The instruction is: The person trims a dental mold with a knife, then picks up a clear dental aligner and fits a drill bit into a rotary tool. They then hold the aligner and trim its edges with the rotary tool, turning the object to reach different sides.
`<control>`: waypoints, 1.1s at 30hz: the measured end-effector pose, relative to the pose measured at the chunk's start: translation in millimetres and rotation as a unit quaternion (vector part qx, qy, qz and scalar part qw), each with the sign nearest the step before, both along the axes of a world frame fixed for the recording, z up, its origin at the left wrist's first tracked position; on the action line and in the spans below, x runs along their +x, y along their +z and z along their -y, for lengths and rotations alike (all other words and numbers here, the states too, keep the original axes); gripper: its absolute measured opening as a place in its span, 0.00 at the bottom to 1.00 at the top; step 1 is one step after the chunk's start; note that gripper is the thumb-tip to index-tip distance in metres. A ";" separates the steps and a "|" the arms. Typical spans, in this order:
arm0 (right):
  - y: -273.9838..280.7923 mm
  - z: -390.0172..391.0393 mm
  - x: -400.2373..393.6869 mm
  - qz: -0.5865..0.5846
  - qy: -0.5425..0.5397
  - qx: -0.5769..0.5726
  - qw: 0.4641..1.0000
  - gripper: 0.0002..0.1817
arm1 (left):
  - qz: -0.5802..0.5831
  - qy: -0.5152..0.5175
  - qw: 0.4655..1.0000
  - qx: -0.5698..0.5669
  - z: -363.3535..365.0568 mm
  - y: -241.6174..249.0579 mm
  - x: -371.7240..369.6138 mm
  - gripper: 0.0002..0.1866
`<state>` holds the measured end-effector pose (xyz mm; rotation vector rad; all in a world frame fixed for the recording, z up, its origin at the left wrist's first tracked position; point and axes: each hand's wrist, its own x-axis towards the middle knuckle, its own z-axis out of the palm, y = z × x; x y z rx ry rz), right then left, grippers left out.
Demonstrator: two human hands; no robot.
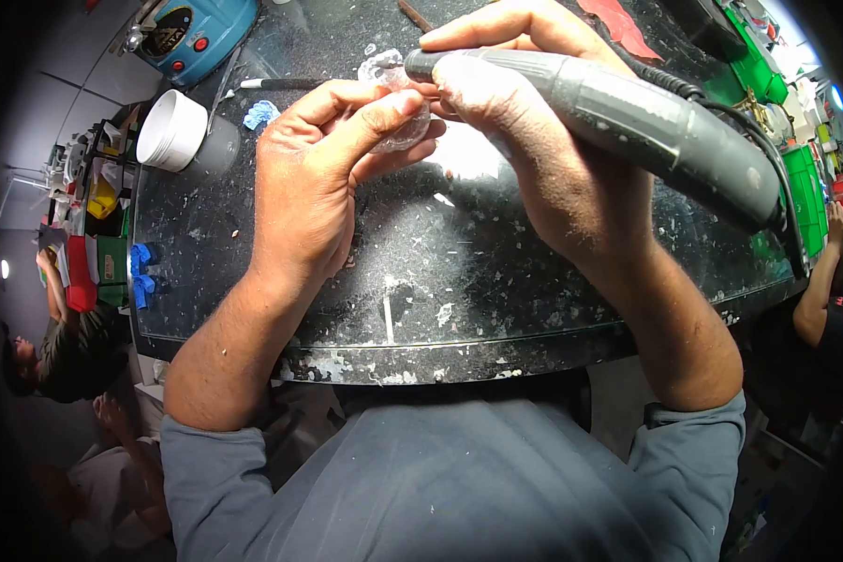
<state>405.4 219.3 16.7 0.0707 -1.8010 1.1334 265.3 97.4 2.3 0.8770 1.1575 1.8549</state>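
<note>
My left hand pinches a clear, see-through plastic piece between thumb and fingers, above the bench. Its outline is rounded and lumpy, and my fingers hide part of it. In my right hand lies a thick grey rotary handpiece, gripped like a pen and dusted with white. The handpiece's nose points left, close against the upper part of the plastic piece. Whether its tip touches the plastic cannot be made out. White dust coats my right thumb and wrist.
The black bench is spotted with white residue. At the back left stand a white tub, a blue machine and crumpled blue scraps. A cord trails from the handpiece at right. Other people sit on both sides.
</note>
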 end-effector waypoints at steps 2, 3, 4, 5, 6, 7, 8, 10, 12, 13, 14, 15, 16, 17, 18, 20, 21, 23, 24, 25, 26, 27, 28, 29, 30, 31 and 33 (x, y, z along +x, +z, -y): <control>0.4 -0.2 0.5 0.000 -0.002 0.002 1.000 0.09 | -0.012 0.009 1.000 0.001 -1.0 -1.1 0.2 0.07; 0.7 -0.2 0.5 0.002 -0.002 0.002 1.000 0.09 | -0.012 0.008 1.000 0.001 -1.9 -2.0 0.7 0.07; 1.2 -0.5 0.8 0.002 -0.001 0.003 1.000 0.09 | -0.004 0.011 1.000 0.009 -3.3 -2.9 1.5 0.08; 1.2 -1.1 1.5 0.001 -0.004 0.005 1.000 0.09 | 0.003 0.014 1.000 0.018 -4.0 -3.7 2.0 0.08; 1.8 -0.8 1.6 0.002 -0.003 0.007 1.000 0.09 | 0.003 0.014 1.000 0.018 -4.2 -4.5 1.9 0.08; 2.3 -1.3 2.2 0.001 -0.004 0.008 1.000 0.09 | 0.009 0.014 1.000 0.019 -4.4 -5.5 1.9 0.09; 2.8 -1.4 2.5 0.002 -0.005 0.010 1.000 0.08 | 0.016 0.014 1.000 0.019 -4.6 -5.9 1.9 0.09; 3.2 -1.2 2.8 0.001 -0.007 0.012 1.000 0.08 | 0.021 0.008 0.999 0.025 -4.6 -5.4 1.1 0.08; 3.3 -1.6 2.6 0.001 -0.008 0.014 1.000 0.08 | 0.026 0.004 0.999 0.030 -4.9 -5.4 1.1 0.08; 3.0 -1.9 2.3 0.002 -0.008 0.015 1.000 0.08 | 0.024 0.002 0.999 0.034 -5.2 -5.5 1.3 0.08; 3.3 -1.8 2.5 0.001 -0.009 0.017 1.000 0.08 | 0.023 0.000 0.999 0.038 -5.3 -5.5 1.2 0.08; 3.5 -1.7 2.2 0.001 -0.008 0.018 1.000 0.08 | 0.023 0.000 0.999 0.039 -5.0 -5.9 0.9 0.08; 3.0 -1.5 1.8 0.001 -0.008 0.020 1.000 0.08 | 0.017 -0.001 0.999 0.042 -4.6 -6.7 0.5 0.07; 3.0 -1.3 2.2 0.002 -0.009 0.020 1.000 0.08 | 0.012 -0.002 0.999 0.046 -4.1 -7.3 0.3 0.07; 3.3 -1.4 2.0 0.002 -0.009 0.022 1.000 0.08 | 0.012 -0.002 0.999 0.046 -3.8 -7.0 0.7 0.07; 3.6 -0.9 2.1 0.003 -0.010 0.023 1.000 0.08 | 0.002 0.003 0.999 0.042 -3.4 -6.0 1.7 0.07; 3.3 -1.0 2.2 0.002 -0.010 0.025 1.000 0.08 | 0.002 0.003 0.999 0.042 -3.3 -6.0 1.5 0.07; 2.9 -0.9 2.0 0.002 -0.010 0.025 1.000 0.07 | -0.005 0.008 0.999 0.032 -3.0 -6.1 1.1 0.07; 2.8 -1.0 2.5 0.002 -0.010 0.025 1.000 0.07 | -0.005 0.008 0.999 0.032 -3.0 -5.6 1.3 0.07; 2.6 -0.5 1.9 0.002 -0.010 0.026 1.000 0.07 | -0.003 0.005 0.999 0.036 -3.0 -4.7 1.9 0.07; 2.9 -0.7 2.1 0.000 -0.011 0.027 1.000 0.07 | 0.000 0.002 0.999 0.040 -3.1 -4.1 2.0 0.07; 2.9 -0.5 2.3 0.001 -0.011 0.025 1.000 0.07 | -0.001 0.002 0.999 0.040 -3.0 -4.5 1.6 0.07; 3.1 -0.3 2.5 0.001 -0.010 0.025 1.000 0.07 | -0.003 0.002 0.999 0.040 -2.6 -5.6 1.0 0.07; 3.2 -0.6 2.7 0.001 -0.012 0.025 1.000 0.07 | -0.005 0.002 0.999 0.041 -2.4 -6.4 0.8 0.07; 3.0 -0.4 2.7 0.001 -0.012 0.026 1.000 0.07 | -0.005 0.002 0.999 0.041 -2.5 -6.6 1.0 0.07; 3.0 -1.0 2.1 0.001 -0.013 0.026 1.000 0.07 | -0.008 0.007 0.999 0.036 -2.6 -6.8 1.3 0.07; 2.8 -0.5 2.2 0.000 -0.012 0.027 1.000 0.07 | -0.010 0.012 0.999 0.032 -2.7 -6.5 2.1 0.07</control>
